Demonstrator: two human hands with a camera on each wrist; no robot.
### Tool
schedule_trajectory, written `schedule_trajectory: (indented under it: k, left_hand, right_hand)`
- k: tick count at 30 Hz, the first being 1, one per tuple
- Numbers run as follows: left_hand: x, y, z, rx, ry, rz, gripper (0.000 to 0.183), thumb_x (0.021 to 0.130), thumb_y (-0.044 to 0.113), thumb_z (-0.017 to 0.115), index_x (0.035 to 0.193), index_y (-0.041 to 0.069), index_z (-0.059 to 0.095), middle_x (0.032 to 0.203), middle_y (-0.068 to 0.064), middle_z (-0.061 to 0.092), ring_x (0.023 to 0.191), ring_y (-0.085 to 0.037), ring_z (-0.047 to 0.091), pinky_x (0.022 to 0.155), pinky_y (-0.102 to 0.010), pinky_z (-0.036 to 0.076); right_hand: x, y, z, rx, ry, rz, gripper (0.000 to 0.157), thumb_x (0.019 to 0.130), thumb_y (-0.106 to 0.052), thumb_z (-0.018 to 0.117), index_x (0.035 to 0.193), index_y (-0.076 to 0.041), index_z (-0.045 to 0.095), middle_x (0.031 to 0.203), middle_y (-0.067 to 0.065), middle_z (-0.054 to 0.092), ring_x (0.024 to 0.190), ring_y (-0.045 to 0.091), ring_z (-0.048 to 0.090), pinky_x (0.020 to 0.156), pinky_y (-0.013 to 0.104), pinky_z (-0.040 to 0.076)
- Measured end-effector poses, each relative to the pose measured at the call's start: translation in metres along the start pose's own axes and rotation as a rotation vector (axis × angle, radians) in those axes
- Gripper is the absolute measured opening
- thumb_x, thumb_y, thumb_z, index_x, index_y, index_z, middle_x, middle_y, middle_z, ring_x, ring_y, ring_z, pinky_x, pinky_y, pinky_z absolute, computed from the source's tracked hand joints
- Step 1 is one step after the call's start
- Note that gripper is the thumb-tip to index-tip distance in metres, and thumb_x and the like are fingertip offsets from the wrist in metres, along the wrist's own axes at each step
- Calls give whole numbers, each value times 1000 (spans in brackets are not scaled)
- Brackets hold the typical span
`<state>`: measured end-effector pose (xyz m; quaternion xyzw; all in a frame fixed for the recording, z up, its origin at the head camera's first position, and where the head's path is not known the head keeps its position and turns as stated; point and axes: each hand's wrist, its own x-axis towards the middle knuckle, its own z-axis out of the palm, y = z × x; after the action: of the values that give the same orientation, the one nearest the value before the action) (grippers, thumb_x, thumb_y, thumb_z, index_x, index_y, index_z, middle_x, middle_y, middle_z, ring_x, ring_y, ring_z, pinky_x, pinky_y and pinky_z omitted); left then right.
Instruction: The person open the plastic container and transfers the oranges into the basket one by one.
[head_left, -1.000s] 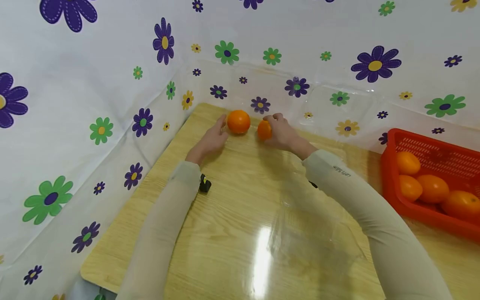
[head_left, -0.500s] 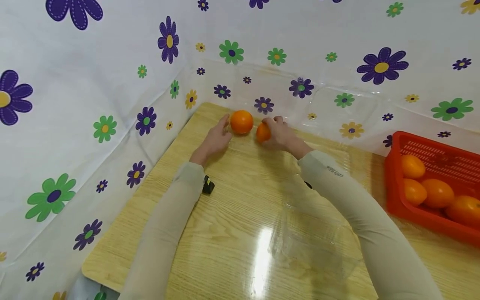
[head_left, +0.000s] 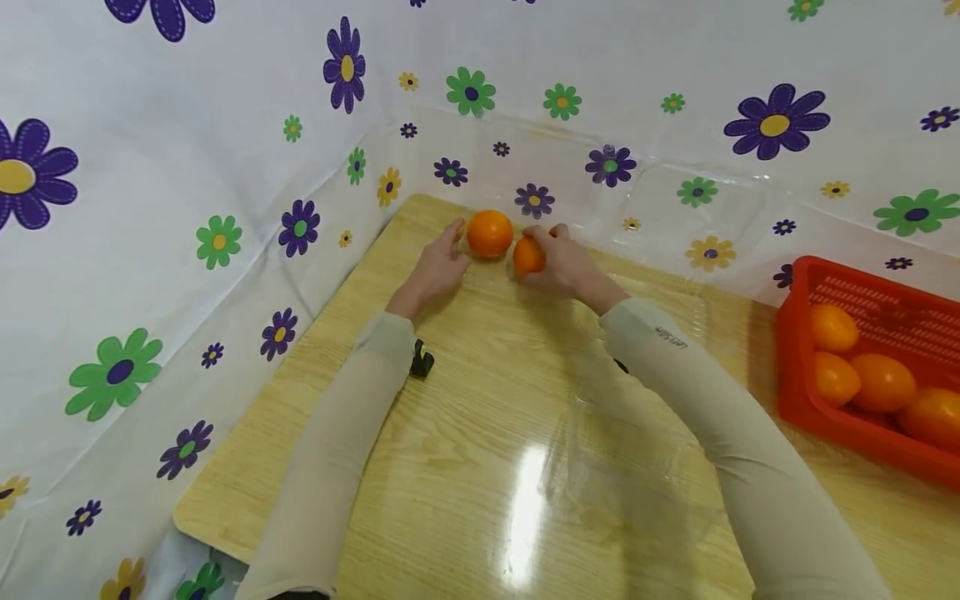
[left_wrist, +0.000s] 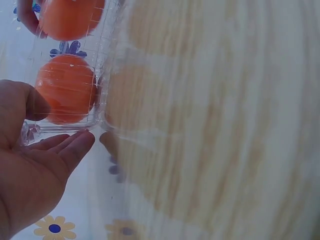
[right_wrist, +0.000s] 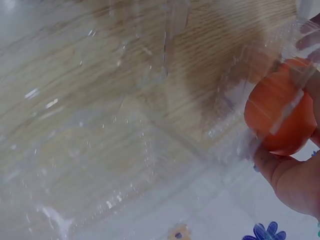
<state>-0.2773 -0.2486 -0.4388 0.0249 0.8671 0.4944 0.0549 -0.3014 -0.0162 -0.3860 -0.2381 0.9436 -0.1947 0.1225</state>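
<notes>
A clear plastic container (right_wrist: 150, 145) lies along the back of the wooden table, its outline faint in the head view. An orange (head_left: 490, 234) sits at its left end. Beside that end is my left hand (head_left: 438, 267), fingers extended along the container's end wall and thumb by the orange in the left wrist view. My right hand (head_left: 566, 265) grips a second orange (head_left: 529, 255) just to the right, thumb low and fingers over the top. Part of this orange is hidden behind the fingers. In the right wrist view, clear plastic overlaps this orange.
A red plastic basket (head_left: 795, 350) with several oranges (head_left: 883, 382) stands at the right. White flowered sheeting (head_left: 540, 50) rises behind and at the left of the wooden table (head_left: 420, 500). A small black device (head_left: 422, 360) sits at the left wrist.
The head view has shifted slightly. My right hand holds the second orange throughout and stays close to the first one; my left hand keeps its place at the left end.
</notes>
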Motion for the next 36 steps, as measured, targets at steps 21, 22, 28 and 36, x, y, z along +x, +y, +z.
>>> schedule_trajectory:
  k: [21, 22, 28, 36]
  left_hand:
    - [-13, 19, -5, 83, 82, -65, 66, 95, 18, 46, 152, 9, 14, 154, -14, 22, 139, -30, 25, 114, -42, 21]
    - [-13, 19, -4, 78, 77, -78, 66, 95, 20, 45, 152, 11, 12, 155, -13, 20, 138, -30, 26, 114, -42, 22]
    - [-16, 26, -9, -4, 77, -147, 67, 96, 22, 46, 152, 12, 11, 154, -17, 20, 137, -33, 28, 112, -45, 26]
    - [-31, 44, -19, -129, 168, -201, 66, 92, 18, 46, 151, 10, 17, 152, -20, 22, 135, -33, 31, 108, -44, 31]
  right_hand:
    - [-69, 17, -72, 89, 117, 39, 70, 83, -28, 69, 143, -21, 34, 137, 24, 31, 108, 40, 49, 97, 52, 43]
    - [-74, 21, -76, 101, 133, 41, 70, 83, -28, 69, 143, -20, 34, 137, 24, 30, 108, 40, 49, 97, 52, 42]
    - [-117, 45, -91, 194, 281, 80, 70, 85, -32, 67, 145, -22, 32, 139, 21, 31, 114, 38, 44, 97, 53, 42]
    - [-191, 79, -92, 252, 504, 227, 73, 86, -38, 66, 148, -29, 29, 143, 13, 33, 120, 31, 39, 97, 51, 40]
